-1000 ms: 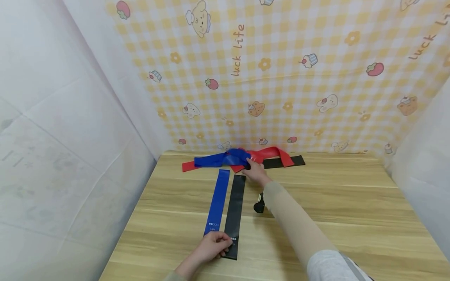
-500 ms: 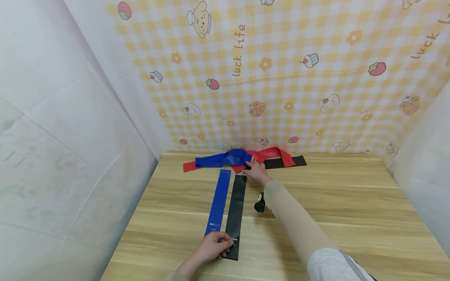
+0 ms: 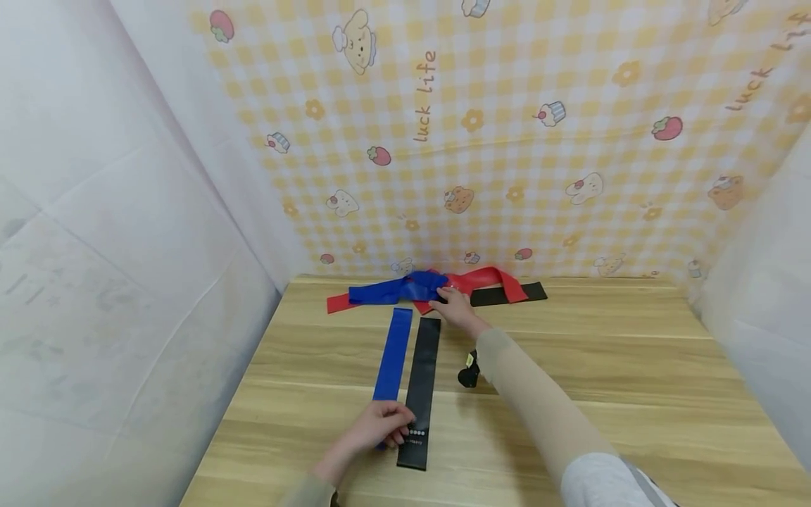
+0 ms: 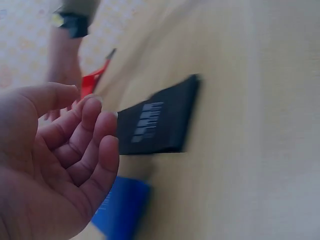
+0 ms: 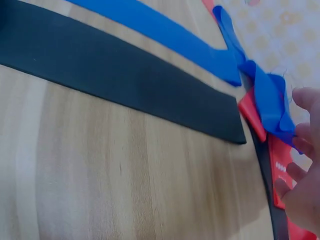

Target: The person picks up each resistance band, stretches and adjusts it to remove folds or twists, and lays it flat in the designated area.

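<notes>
My left hand (image 3: 383, 426) is above the near ends of a flat blue resistance band (image 3: 394, 355) and a flat black resistance band (image 3: 423, 366), which lie side by side. Its fingers are loosely bent, and the left wrist view shows nothing between thumb and fingers. At the back of the table, my right hand (image 3: 457, 310) reaches to a heap of bands. There a twisted blue band (image 3: 418, 289) lies over a red band (image 3: 491, 277). In the right wrist view the fingers are spread beside the blue fold (image 5: 270, 107); a fingertip seems to touch its edge.
Another black band (image 3: 537, 291) sticks out of the heap at the right, and a red end (image 3: 338, 303) at the left. A patterned cloth (image 3: 507, 162) hangs right behind the heap. White sheets (image 3: 190, 296) close off both sides of the wooden table (image 3: 608, 366).
My left hand has come up off the black band's near end and shifted slightly forward and left, showing more of the print. The right hand stays at the heap with only a slight shift.
</notes>
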Demonstrator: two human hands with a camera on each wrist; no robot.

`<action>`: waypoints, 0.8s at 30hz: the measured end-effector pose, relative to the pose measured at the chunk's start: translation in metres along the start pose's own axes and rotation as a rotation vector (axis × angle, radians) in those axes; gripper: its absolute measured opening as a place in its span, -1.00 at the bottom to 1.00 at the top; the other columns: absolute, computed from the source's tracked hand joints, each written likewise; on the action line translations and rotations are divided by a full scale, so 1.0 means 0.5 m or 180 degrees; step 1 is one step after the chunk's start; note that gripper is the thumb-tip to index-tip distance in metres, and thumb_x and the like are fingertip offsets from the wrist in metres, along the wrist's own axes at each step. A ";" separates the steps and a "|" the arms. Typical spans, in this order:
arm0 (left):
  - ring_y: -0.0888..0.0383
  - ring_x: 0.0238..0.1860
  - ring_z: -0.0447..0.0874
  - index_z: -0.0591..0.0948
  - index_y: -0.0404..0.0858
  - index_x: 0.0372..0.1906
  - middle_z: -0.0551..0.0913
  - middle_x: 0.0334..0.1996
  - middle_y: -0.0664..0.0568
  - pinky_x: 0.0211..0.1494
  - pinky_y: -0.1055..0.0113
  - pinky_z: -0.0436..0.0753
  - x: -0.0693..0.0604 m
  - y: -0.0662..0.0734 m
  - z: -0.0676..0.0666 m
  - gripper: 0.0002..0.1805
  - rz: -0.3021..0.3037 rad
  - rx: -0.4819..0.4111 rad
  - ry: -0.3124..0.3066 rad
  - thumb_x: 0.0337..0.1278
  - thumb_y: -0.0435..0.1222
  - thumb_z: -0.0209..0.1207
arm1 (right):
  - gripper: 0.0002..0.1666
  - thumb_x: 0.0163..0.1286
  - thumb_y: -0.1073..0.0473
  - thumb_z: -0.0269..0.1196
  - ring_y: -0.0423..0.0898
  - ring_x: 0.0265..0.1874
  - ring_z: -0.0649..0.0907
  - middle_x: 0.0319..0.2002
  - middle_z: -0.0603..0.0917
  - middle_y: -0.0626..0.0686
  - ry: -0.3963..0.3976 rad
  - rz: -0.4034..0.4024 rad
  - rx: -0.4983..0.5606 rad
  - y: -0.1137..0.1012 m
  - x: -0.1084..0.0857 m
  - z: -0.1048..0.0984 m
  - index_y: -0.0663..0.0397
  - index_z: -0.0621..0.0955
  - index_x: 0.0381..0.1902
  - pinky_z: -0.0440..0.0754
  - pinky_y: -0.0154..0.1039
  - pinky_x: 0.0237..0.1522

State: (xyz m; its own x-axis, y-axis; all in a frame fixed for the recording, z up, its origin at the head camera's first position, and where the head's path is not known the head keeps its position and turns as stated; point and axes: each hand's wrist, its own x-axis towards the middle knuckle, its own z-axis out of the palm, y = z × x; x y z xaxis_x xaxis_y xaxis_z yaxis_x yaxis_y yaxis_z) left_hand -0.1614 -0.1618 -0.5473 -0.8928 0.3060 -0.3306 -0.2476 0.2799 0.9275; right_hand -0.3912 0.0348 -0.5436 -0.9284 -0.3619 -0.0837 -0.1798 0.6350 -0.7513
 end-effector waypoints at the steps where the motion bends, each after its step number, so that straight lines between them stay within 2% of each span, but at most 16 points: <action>1: 0.18 -0.51 0.57 0.63 -0.47 -0.13 0.60 -0.49 0.01 -0.45 0.35 0.57 0.007 0.009 -0.008 -0.69 0.0042 -0.0004 0.0032 0.35 -0.24 0.12 | -0.32 0.51 0.03 0.08 0.18 0.45 0.09 0.44 0.19 0.28 0.0015 -0.0024 0.0070 -0.005 -0.002 -0.001 0.31 0.25 0.42 -0.15 0.12 0.41; 3: 0.09 -0.40 0.61 0.60 -0.49 -0.08 0.63 -0.41 -0.07 -0.36 0.29 0.61 0.025 0.026 -0.027 -0.66 0.0144 0.0008 0.0133 0.37 -0.23 0.11 | -0.34 0.51 0.04 0.08 0.16 0.45 0.11 0.44 0.20 0.25 0.0052 -0.0084 0.0169 -0.017 -0.007 -0.002 0.28 0.26 0.42 -0.16 0.11 0.42; 5: -0.02 -0.25 0.63 0.57 -0.50 -0.01 0.65 -0.27 -0.19 -0.25 0.22 0.63 0.046 0.043 -0.044 -0.63 0.0208 -0.0060 0.0314 0.37 -0.22 0.10 | -0.35 0.51 0.05 0.09 0.16 0.44 0.14 0.43 0.22 0.25 0.0100 -0.0176 0.0261 -0.029 -0.011 -0.004 0.26 0.27 0.42 -0.16 0.13 0.42; 7: -0.07 -0.10 0.61 0.55 -0.46 0.08 0.63 -0.10 -0.24 -0.13 0.17 0.64 0.070 0.059 -0.060 -0.62 0.0273 -0.0123 0.0562 0.37 -0.23 0.10 | -0.36 0.50 0.06 0.10 0.15 0.42 0.18 0.43 0.23 0.23 0.0130 -0.0242 0.0395 -0.042 -0.016 -0.004 0.24 0.29 0.42 -0.05 0.11 0.42; 9: -0.14 0.04 0.56 0.49 -0.45 0.16 0.57 0.05 -0.29 -0.02 0.09 0.61 0.082 0.090 -0.069 -0.61 0.0351 -0.0207 0.0781 0.37 -0.29 0.08 | -0.37 0.50 0.06 0.11 0.15 0.40 0.24 0.42 0.25 0.21 0.0156 -0.0316 0.0485 -0.058 -0.022 -0.005 0.22 0.31 0.41 0.09 0.10 0.39; 12: -0.17 0.16 0.47 0.43 -0.37 0.28 0.49 0.18 -0.28 0.13 -0.01 0.53 0.119 0.112 -0.085 -0.55 0.0507 -0.0053 0.1143 0.33 -0.36 0.10 | -0.40 0.49 0.07 0.11 0.14 0.36 0.32 0.41 0.28 0.18 0.0160 -0.0377 0.0742 -0.081 -0.031 -0.003 0.20 0.34 0.40 0.26 0.06 0.33; 14: -0.21 0.25 0.37 0.36 -0.32 0.36 0.42 0.26 -0.28 0.21 -0.08 0.45 0.144 0.122 -0.097 -0.47 0.0565 0.0142 0.1337 0.31 -0.37 0.12 | -0.41 0.49 0.07 0.11 0.12 0.34 0.35 0.40 0.31 0.16 0.0147 -0.0423 0.0860 -0.096 -0.035 -0.002 0.18 0.36 0.39 0.28 0.05 0.32; 16: -0.21 0.32 0.28 0.30 -0.24 0.42 0.36 0.33 -0.24 0.27 -0.10 0.37 0.178 0.111 -0.110 -0.38 0.0591 0.0361 0.1516 0.29 -0.32 0.16 | -0.42 0.49 0.06 0.11 0.10 0.34 0.36 0.39 0.32 0.15 0.0120 -0.0480 0.0982 -0.112 -0.037 0.000 0.17 0.37 0.38 0.29 0.04 0.32; 20: -0.20 0.43 0.09 0.15 -0.16 0.50 0.19 0.45 -0.19 0.36 -0.15 0.21 0.211 0.119 -0.130 -0.24 0.0585 0.0590 0.1676 0.28 -0.22 0.20 | -0.43 0.50 0.06 0.10 0.08 0.33 0.37 0.38 0.34 0.13 0.0003 -0.0631 0.1167 -0.147 -0.044 0.002 0.15 0.38 0.38 0.33 0.03 0.29; 24: -0.16 0.48 -0.02 0.02 -0.15 0.54 0.05 0.50 -0.17 0.41 -0.14 0.10 0.228 0.134 -0.141 -0.13 0.0603 0.0603 0.1693 0.27 -0.15 0.22 | -0.45 0.51 0.09 0.09 0.08 0.32 0.38 0.37 0.35 0.14 -0.0143 -0.0814 0.1273 -0.183 -0.060 0.006 0.18 0.39 0.37 0.38 0.01 0.27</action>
State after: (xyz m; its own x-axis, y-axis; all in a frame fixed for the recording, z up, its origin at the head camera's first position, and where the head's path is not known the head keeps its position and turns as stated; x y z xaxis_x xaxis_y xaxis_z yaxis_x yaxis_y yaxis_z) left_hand -0.3064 -0.1724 -0.5107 -0.9929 -0.1177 0.0156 -0.0377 0.4375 0.8984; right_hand -0.3461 -0.0145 -0.4742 -0.8541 -0.5071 0.1154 -0.2534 0.2122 -0.9438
